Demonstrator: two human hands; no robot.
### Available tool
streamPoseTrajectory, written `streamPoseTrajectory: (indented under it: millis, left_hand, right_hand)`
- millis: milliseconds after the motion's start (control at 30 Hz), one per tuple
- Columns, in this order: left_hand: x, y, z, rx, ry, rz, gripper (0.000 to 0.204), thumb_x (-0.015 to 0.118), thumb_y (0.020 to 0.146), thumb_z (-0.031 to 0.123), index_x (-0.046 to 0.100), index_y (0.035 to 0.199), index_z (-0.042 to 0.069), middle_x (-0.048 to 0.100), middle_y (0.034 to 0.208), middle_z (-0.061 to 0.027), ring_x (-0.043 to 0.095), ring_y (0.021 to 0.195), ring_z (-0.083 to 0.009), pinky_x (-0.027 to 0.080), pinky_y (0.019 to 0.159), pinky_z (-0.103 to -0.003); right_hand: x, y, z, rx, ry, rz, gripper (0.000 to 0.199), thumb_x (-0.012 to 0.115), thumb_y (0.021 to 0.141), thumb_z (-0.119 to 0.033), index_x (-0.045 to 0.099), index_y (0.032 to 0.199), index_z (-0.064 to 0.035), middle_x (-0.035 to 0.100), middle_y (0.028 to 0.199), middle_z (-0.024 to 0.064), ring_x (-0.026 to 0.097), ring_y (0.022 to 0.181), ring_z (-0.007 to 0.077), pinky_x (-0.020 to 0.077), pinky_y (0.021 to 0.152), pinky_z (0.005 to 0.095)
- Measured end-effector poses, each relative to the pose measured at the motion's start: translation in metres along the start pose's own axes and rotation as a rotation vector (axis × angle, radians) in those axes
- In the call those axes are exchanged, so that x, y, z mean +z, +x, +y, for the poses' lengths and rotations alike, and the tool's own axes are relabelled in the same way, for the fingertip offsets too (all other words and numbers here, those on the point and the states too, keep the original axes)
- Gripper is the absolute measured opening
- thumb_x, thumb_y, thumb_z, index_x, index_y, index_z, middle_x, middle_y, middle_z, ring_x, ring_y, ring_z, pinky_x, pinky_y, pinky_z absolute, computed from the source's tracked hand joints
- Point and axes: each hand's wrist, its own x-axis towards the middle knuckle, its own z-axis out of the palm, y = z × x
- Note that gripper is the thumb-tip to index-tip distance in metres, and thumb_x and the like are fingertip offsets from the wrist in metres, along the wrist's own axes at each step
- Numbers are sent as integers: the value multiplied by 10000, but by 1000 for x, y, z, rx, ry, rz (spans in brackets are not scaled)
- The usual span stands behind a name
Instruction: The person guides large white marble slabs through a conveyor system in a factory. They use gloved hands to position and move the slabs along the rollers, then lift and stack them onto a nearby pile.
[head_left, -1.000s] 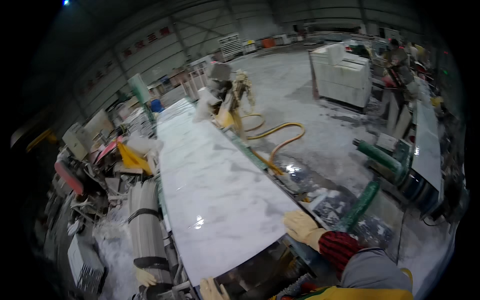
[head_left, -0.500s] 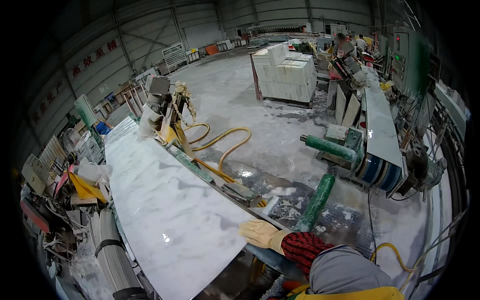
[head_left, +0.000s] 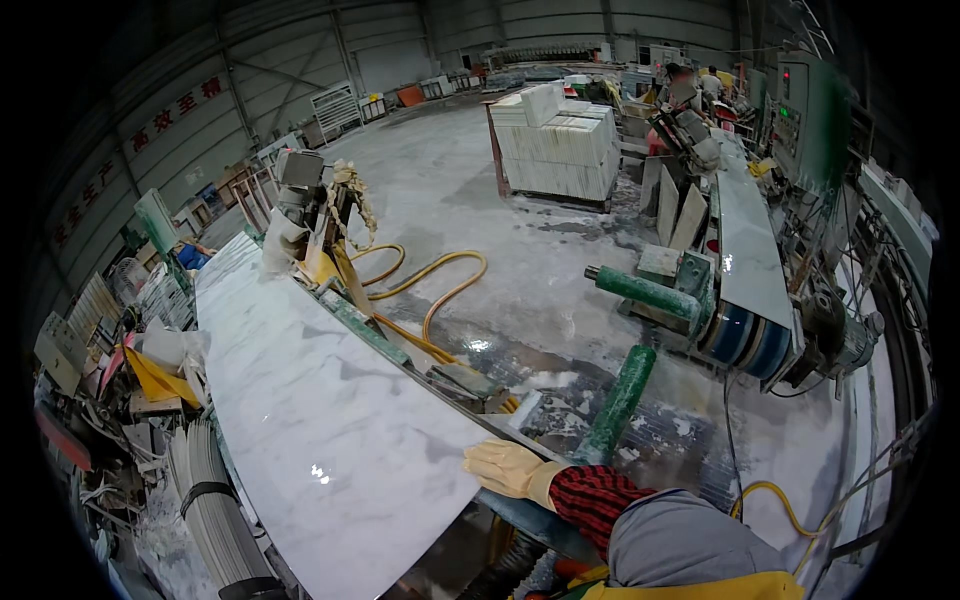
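A long, wet, polished slab of white stone with grey veins [head_left: 330,430] runs from the far left down to the lower edge of the picture. At its near right corner lies my right hand [head_left: 508,468], in a cream glove under a red-and-black checked cuff. Its fingers are stretched out together over the slab's rim; the thumb is hidden. My left hand is out of view. Close beside my right hand, a green roller [head_left: 617,405] sticks up over the floor.
Left of the slab stand a strapped bundle of grey strips [head_left: 212,500] and a yellow cloth [head_left: 160,375]. A yellow hose [head_left: 450,300] snakes over the wet floor beyond. Stacked white slabs [head_left: 555,155] stand behind; a second belt line [head_left: 750,235] runs at the right, people farther back.
The whole view has shifted slightly, so the scene sits a little farther left. My right hand stays on the same slab corner.
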Motion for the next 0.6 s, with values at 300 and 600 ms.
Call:
streamPoseTrajectory:
  millis: [300,600]
  left_hand:
    - [2,-4,-4,2,26,-12,585,632,1149,344,589,1623,4,524,1677,-335,480,1564,-509,358,1317,-598]
    - [17,-11,-19,5,41,18,586,635,1142,351,600,1608,-3,544,1653,-347,506,1536,-521,373,1309,-591]
  right_hand:
    - [1,-2,2,-2,-11,-39,372,723,998,-187,684,1343,-56,663,1410,177,624,1334,388,477,1194,516]
    - [3,-6,1,11,-13,-61,413,735,975,-158,646,1365,-59,655,1432,190,615,1348,413,482,1199,518]
